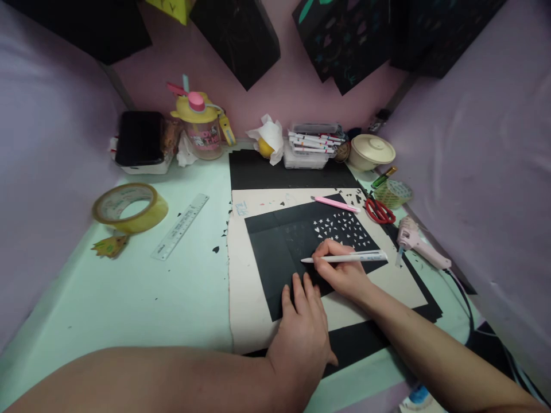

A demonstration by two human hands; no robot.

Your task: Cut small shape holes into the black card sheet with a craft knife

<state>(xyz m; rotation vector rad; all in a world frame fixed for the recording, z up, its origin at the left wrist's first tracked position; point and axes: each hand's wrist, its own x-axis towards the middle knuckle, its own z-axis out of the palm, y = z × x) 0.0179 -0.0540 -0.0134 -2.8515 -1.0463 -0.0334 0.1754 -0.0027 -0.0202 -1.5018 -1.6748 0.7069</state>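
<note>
Pen [370, 256], one, in right hand [344, 275], left hand [303, 332] on one cut sheet [267, 244]

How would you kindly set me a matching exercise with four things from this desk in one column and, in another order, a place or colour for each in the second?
Things
1. White pen
2. Clear ruler
3. Scissors
4. Glue gun

Places or colours
A. Lying between the packing tape roll and the black sheet
B. Pale pink
C. Held in the right hand
D. Red-handled

Right pairs: 1-C, 2-A, 3-D, 4-B.
</note>
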